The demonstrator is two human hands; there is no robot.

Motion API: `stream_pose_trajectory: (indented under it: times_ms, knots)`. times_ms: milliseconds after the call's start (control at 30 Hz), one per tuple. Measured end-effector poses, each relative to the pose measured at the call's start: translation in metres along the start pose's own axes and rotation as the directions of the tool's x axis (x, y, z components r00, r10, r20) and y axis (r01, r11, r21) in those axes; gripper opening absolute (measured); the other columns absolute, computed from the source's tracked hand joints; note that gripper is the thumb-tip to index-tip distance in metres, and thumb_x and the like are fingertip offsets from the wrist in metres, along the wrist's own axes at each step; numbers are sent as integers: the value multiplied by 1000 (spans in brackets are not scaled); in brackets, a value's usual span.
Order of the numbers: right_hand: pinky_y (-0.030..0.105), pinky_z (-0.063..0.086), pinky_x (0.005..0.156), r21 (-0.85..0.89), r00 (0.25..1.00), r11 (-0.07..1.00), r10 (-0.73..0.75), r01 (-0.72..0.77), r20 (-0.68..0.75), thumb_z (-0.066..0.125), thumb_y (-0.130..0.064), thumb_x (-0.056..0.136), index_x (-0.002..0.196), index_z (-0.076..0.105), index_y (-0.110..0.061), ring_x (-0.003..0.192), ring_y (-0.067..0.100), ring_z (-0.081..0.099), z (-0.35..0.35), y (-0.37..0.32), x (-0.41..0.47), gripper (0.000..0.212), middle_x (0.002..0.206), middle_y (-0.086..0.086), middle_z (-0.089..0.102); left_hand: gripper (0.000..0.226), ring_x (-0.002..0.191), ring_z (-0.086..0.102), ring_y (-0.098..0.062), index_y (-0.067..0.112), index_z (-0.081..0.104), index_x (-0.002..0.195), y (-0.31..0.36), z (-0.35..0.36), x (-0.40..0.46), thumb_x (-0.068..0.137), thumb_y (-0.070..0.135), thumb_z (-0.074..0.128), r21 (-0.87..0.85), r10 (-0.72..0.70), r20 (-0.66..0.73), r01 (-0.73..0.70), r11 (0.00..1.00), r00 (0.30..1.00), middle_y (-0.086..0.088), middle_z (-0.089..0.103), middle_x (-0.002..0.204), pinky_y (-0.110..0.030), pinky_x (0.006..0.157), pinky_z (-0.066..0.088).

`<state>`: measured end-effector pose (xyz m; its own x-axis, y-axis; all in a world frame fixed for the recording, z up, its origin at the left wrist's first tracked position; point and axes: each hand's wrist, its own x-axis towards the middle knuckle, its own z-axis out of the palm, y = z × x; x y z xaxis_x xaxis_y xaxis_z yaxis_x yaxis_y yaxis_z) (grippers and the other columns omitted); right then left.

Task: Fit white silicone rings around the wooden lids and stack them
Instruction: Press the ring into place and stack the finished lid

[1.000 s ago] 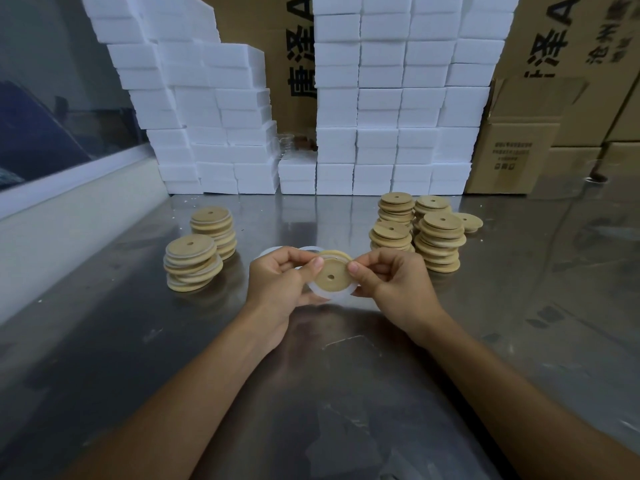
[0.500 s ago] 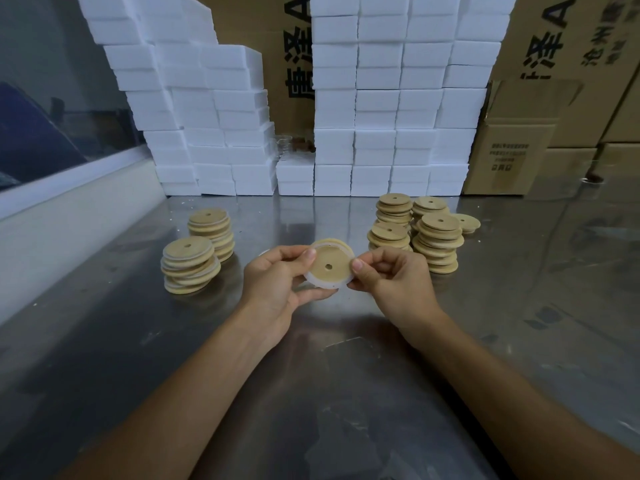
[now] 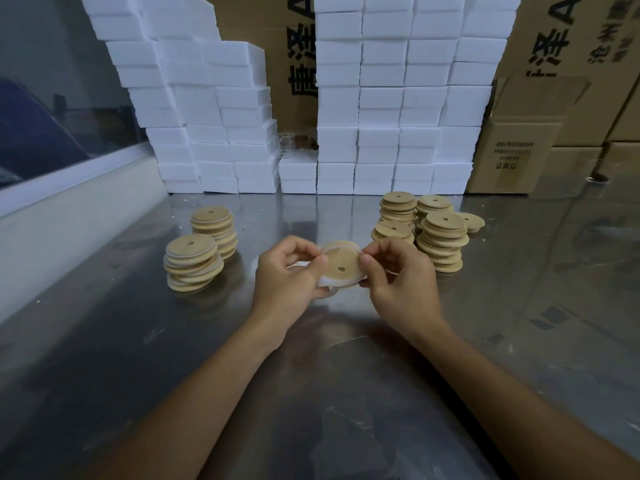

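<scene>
A wooden lid (image 3: 341,263) is pinched above the counter (image 3: 311,393) by the left hand (image 3: 289,275) and right hand (image 3: 398,275), its white silicone ring (image 3: 327,284) seemingly part-seated. 2 ringed stacks (image 3: 194,263) are judged finished; about 5 bare stacks (image 3: 441,242) remain. No containers of lids are seen.

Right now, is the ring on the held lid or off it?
Partly on: the white ring hugs the lid's lower-left edge; hands hide the rest.

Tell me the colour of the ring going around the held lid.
White ring, on the tan wooden lid; head view.
</scene>
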<state>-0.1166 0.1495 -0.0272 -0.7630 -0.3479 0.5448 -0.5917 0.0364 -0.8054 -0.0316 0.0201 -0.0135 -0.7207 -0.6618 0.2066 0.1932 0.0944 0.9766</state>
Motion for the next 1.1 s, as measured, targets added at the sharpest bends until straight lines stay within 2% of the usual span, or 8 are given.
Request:
stream_pose_trajectory:
  times_ms: [100,167,267,367,600,767,867,1100]
  knots:
    - [24,54,64,-154,982,970,-185,186,21,66,-4,88,85,62,-19,70,6,65,-2,-3,0,16,76,-15,66,16,88,70,-20,18,67,77,1,-1,1,85,6,72,148,142,24,-144,979,990,0,71,85,-45,69,61]
    - [16,51,63,-140,975,965,-219,221,31,66,-7,89,87,62,-21,72,4,64,-2,-4,-1,15,77,-18,64,20,85,70,-19,23,67,75,1,-1,2,85,7,73,179,178,28,-180,967,984,4,71,81,-48,72,61]
    - [29,59,67,1,997,997,-82,82,12,66,-16,93,86,61,-22,76,11,68,1,-3,-1,10,79,-10,68,27,86,71,-24,28,68,70,1,-1,3,84,6,73,144,153,-4,-151,978,988,0,72,84,-51,73,60]
    - [41,62,68,165,995,981,99,-103,33,64,-19,94,85,61,-10,76,25,71,4,-3,-1,13,79,6,70,27,82,73,-23,24,68,69,2,-1,3,83,2,72,85,116,-37,-113,990,993,0,72,80,-52,70,61]
    - [30,61,63,334,972,913,212,-233,97,61,1,92,79,60,-2,63,17,69,0,-7,5,14,65,8,69,20,83,73,-26,15,67,72,7,-2,3,84,-1,71,-8,46,-31,-46,999,998,-1,71,79,-45,61,61]
    - [24,59,61,394,974,891,194,-223,113,66,-2,89,83,65,2,64,14,71,-3,-8,5,7,65,3,72,15,82,73,-27,8,65,75,9,-2,1,86,-1,68,-108,-49,-43,44,993,998,-14,70,88,-42,60,60]
    - [24,59,64,389,975,895,187,-219,119,68,-6,87,88,67,8,67,17,72,-4,-7,4,14,71,7,73,11,85,73,-30,4,63,79,10,-3,2,88,-1,66,-168,-100,-43,92,981,994,-17,68,89,-45,64,61]
    - [18,56,58,412,972,880,214,-236,100,64,5,88,76,66,-2,60,13,71,-5,-8,6,14,62,3,71,13,99,67,-40,4,61,78,12,1,-1,89,-2,64,-286,-199,-2,190,939,980,-22,61,96,-45,64,60]
